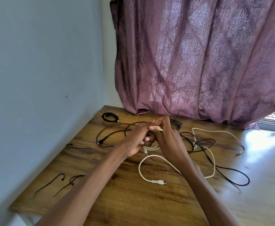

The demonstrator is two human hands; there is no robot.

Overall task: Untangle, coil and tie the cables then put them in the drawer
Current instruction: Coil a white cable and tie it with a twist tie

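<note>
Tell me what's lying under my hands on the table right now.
Under the left hand and right hand, loops of the white cable that both hold hang onto the wooden table, beside black cables. The hands cover whatever lies directly beneath the palms.

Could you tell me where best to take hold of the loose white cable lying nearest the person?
Probably by the stiff plug housing at the end of the white cable, pinched from above: it lies flat on the table, apart from other cables and both hands.

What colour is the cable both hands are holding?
White or cream: the cable held by the left hand and right hand, clearest in the head view.
</note>
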